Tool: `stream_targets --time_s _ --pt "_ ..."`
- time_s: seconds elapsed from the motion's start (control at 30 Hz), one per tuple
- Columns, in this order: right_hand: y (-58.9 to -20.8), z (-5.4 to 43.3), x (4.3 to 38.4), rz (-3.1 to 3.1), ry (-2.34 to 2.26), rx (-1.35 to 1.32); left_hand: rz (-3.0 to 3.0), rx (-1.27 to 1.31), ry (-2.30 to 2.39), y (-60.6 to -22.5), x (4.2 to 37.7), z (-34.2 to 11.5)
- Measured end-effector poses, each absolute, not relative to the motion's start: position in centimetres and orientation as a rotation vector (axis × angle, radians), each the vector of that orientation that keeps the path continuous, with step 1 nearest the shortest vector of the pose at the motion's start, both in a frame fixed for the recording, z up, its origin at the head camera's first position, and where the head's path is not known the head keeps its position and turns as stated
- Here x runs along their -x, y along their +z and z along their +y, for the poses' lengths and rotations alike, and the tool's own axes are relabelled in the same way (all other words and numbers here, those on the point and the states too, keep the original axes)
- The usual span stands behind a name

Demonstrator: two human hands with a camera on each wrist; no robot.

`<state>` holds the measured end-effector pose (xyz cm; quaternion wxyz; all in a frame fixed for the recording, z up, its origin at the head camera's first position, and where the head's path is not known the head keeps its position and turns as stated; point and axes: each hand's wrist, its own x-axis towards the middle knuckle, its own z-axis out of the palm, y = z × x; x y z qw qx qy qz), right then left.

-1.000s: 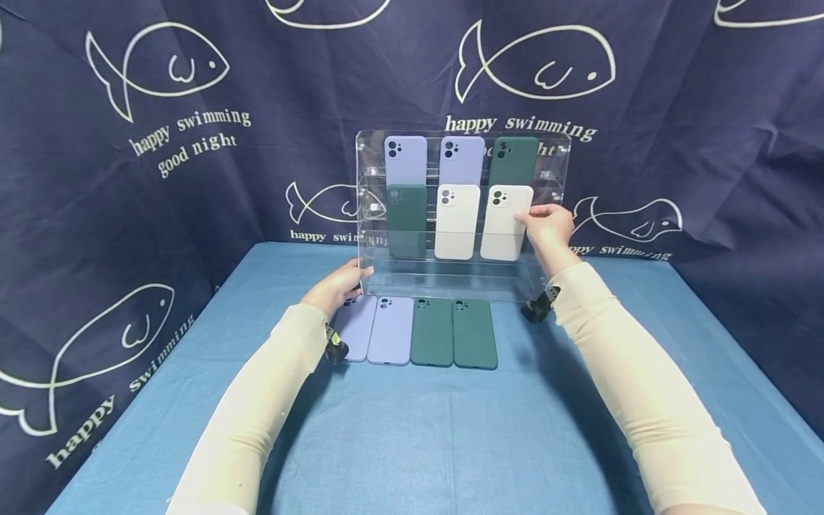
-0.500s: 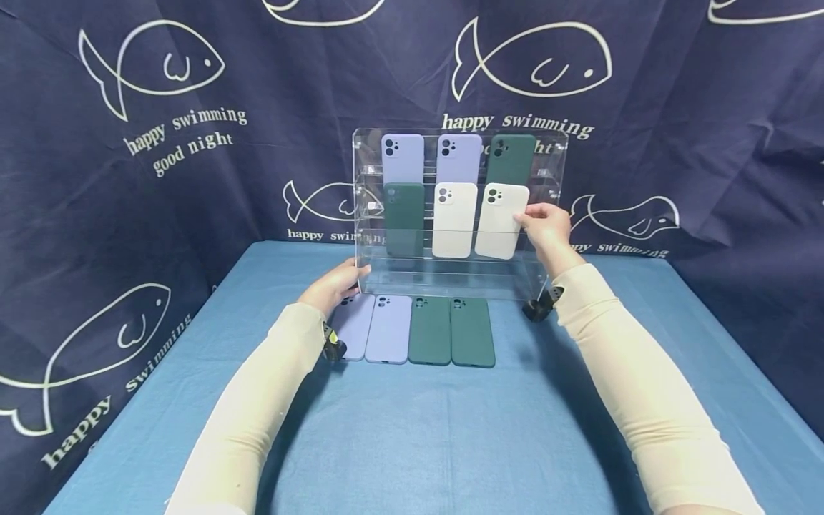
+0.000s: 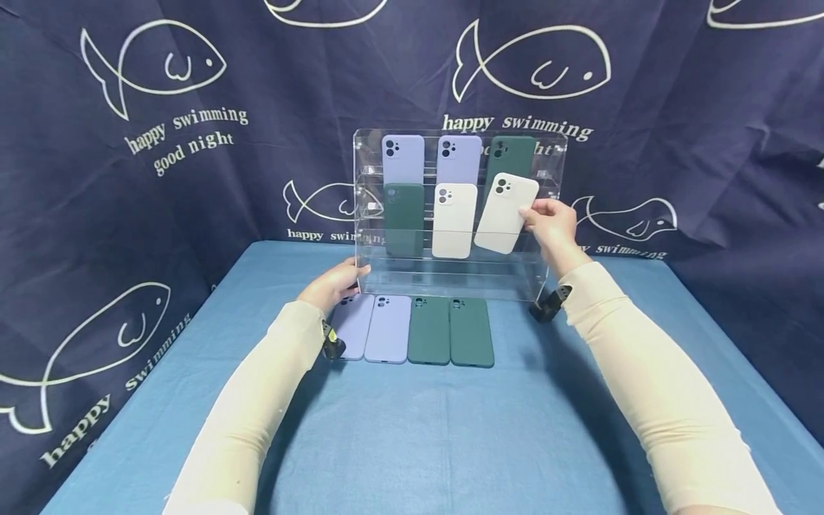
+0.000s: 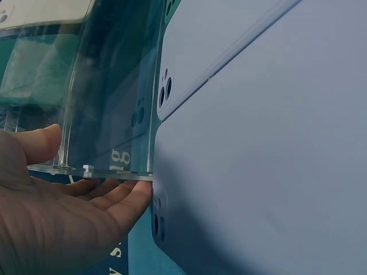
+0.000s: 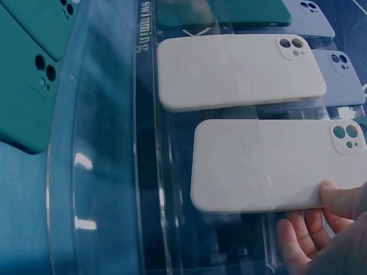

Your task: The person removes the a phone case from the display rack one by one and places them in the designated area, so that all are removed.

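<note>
My right hand (image 3: 552, 223) pinches a white phone case (image 3: 506, 213) by its right edge, thumb on the back face. The case leans to the right at the right end of the clear display rack (image 3: 450, 286), in front of a green case (image 3: 511, 154). In the right wrist view, the thumb and fingertips (image 5: 338, 200) hold the white phone case (image 5: 269, 166) near its camera cutout. My left hand (image 3: 331, 285) grips the rack's left side panel. In the left wrist view, the thumb lies on one side of the clear panel (image 4: 109, 173) and the fingers (image 4: 129, 203) on the other.
A second white case (image 3: 454, 220) and a green case (image 3: 404, 220) stand in the rack's lower row, with two lavender cases (image 3: 403, 159) above. Before the rack, two lavender cases (image 3: 388, 329) and two green cases (image 3: 472, 332) lie on the blue tablecloth (image 3: 412, 429).
The white case in my right hand has risen and tilted to the right; that hand moved slightly right. My left hand stays on the rack's side.
</note>
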<state>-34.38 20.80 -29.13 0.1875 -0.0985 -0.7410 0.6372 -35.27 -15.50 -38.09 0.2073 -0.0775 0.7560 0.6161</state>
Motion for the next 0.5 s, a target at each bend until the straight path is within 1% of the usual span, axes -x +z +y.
stream_targets --time_s 0.2,0.5 --pt "-28.1 21.5 34.1 -2.078 1.820 0.253 2.097 0.224 1.713 -38.2 35.3 -15.4" --pt "-26.6 21.9 33.8 -2.093 1.698 0.141 2.098 0.212 1.717 -38.0 35.1 -15.4"
